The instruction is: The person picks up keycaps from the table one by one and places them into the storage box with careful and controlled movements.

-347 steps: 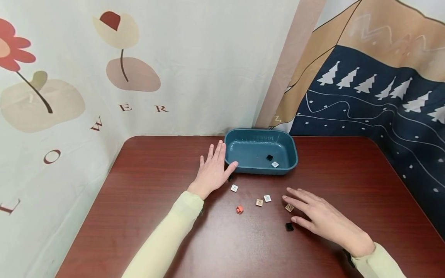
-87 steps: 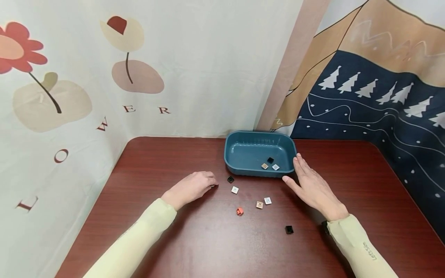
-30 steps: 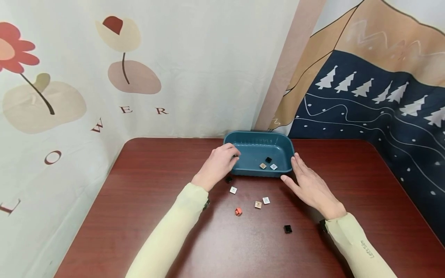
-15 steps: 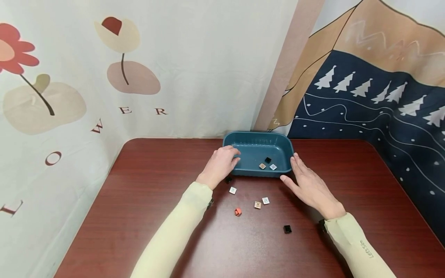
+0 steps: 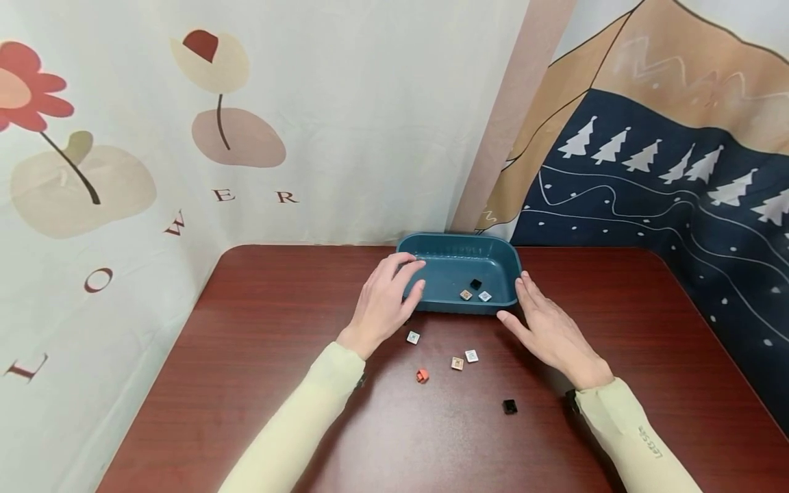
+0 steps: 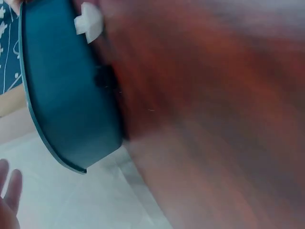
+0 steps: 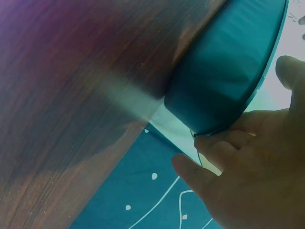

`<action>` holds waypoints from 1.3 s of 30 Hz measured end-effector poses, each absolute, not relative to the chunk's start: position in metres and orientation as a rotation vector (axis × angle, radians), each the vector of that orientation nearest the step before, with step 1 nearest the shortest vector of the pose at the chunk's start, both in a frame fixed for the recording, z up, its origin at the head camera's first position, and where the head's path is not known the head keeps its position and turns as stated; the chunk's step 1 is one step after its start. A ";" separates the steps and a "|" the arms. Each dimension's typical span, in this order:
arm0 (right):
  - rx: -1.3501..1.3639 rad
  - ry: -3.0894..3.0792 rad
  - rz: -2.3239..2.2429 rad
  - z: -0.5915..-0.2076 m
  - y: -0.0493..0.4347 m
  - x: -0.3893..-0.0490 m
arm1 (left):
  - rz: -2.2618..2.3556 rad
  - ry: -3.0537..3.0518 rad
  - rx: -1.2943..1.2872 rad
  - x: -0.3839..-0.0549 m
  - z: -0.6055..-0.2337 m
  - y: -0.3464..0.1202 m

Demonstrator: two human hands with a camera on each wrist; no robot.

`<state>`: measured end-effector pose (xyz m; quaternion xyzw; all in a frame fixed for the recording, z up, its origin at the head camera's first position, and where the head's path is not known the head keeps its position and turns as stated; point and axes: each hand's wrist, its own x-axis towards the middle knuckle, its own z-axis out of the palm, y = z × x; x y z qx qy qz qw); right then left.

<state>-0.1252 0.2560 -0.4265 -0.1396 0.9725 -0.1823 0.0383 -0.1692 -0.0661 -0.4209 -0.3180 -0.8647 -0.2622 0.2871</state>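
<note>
A blue plastic bin (image 5: pixel 459 307) stands at the table's far edge, with a black keycap (image 5: pixel 476 283), a tan keycap (image 5: pixel 466 295) and a white keycap (image 5: pixel 485 296) inside. The left hand (image 5: pixel 383 299) hovers at the bin's left end, fingers parted and nothing visible between them. It covers part of the bin's floor there. Against the bin's right wall rest the straight fingers of the right hand (image 5: pixel 550 329); the right wrist view shows its fingers (image 7: pixel 217 152) at the rim. Below the left hand lies a second white keycap (image 5: pixel 413 337), close to a mostly hidden black one.
On the brown table (image 5: pixel 259 329) lie another tan keycap (image 5: pixel 457 363), a further white keycap (image 5: pixel 471 356), an orange-red piece (image 5: pixel 422 376) and a black keycap (image 5: pixel 509 407) nearer the front. A printed curtain (image 5: pixel 345 123) hangs right behind the table.
Since 2.9 s ago the left hand has moved from the table to the bin; its pinched fingers have now spread. Earlier, the right hand moved to the bin's right wall and a tan keycap appeared inside.
</note>
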 end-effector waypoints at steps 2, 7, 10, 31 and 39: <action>-0.428 2.983 -0.559 -0.427 0.256 -0.125 | -0.677 -2.257 -0.882 -0.165 -0.423 -0.072; -0.424 2.979 -0.555 -0.428 0.258 -0.126 | -0.549 -2.245 -1.012 -0.156 -0.427 -0.087; -0.427 2.980 -0.557 -0.428 0.258 -0.126 | -0.464 -2.239 -1.148 -0.153 -0.430 -0.095; -0.440 2.982 -0.574 -0.428 0.259 -0.126 | 0.024 -2.589 -1.471 -0.139 -0.449 -0.115; -0.429 2.979 -0.571 -0.428 0.258 -0.126 | 0.089 -2.618 -1.454 -0.138 -0.449 -0.115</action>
